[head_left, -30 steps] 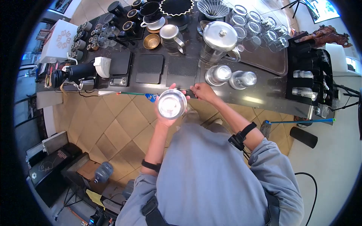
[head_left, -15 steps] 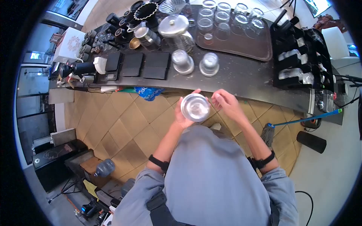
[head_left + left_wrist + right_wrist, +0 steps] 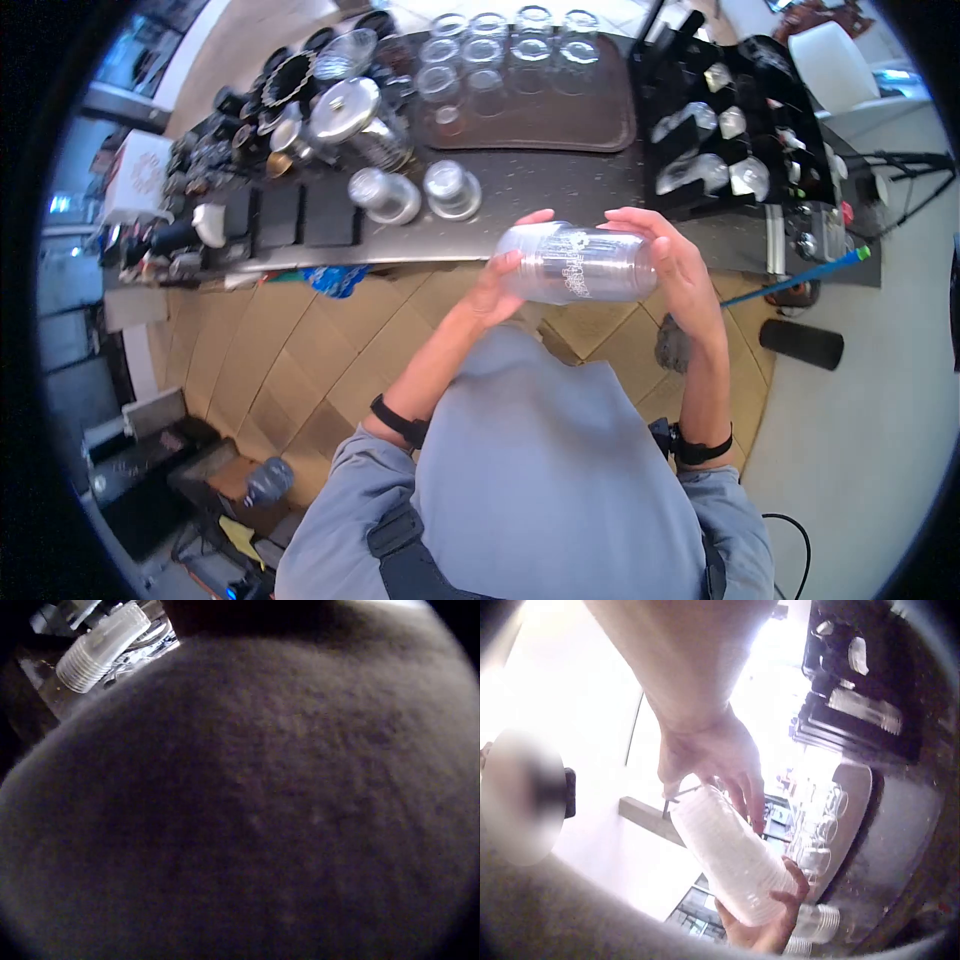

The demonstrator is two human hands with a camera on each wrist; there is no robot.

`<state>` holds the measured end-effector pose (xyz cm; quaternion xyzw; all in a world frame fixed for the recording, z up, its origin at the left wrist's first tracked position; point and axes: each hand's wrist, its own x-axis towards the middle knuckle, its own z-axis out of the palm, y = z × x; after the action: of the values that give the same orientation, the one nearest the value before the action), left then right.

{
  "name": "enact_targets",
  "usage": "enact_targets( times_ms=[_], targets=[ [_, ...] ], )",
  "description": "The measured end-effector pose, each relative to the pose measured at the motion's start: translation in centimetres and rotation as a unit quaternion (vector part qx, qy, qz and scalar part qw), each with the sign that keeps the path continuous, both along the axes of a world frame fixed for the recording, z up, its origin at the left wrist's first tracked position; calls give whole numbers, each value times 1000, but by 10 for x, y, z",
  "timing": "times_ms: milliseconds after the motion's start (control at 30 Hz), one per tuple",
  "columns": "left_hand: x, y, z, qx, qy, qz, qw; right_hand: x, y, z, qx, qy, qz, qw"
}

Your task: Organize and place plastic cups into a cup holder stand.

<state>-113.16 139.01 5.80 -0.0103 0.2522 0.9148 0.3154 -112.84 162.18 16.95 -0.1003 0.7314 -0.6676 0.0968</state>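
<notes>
Between the two hands, a stack of clear plastic cups with white print lies sideways, just in front of the counter edge. My left hand grips its left end, thumb on the near side. At the opposite end, my right hand holds the stack with its thumb and fingers around it. From the right wrist view, the same stack runs slanted between the right hand above and the left hand below. A dark blurred surface fills most of the left wrist view.
Two more cup stacks stand on the dark counter. Behind them, a brown tray carries several glasses. To the right stands a black organizer; to the left are a steel pot and flat black scales. A mop is below.
The stack has tipped from end-on to sideways in my left hand. My right hand has moved from beside the stack to its right end. The head view has shifted right along the counter.
</notes>
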Motion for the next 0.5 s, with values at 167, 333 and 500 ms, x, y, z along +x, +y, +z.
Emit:
enact_targets(
  times_ms=[167,333,500],
  targets=[
    [-54,35,13,-36,63,-27,997,-32,37,42,136,-18,101,985],
    [-92,57,16,-104,158,-51,981,-71,53,63,259,-80,158,950],
    [-113,67,23,-140,161,-62,975,-96,57,64,345,-85,191,915]
  ],
)
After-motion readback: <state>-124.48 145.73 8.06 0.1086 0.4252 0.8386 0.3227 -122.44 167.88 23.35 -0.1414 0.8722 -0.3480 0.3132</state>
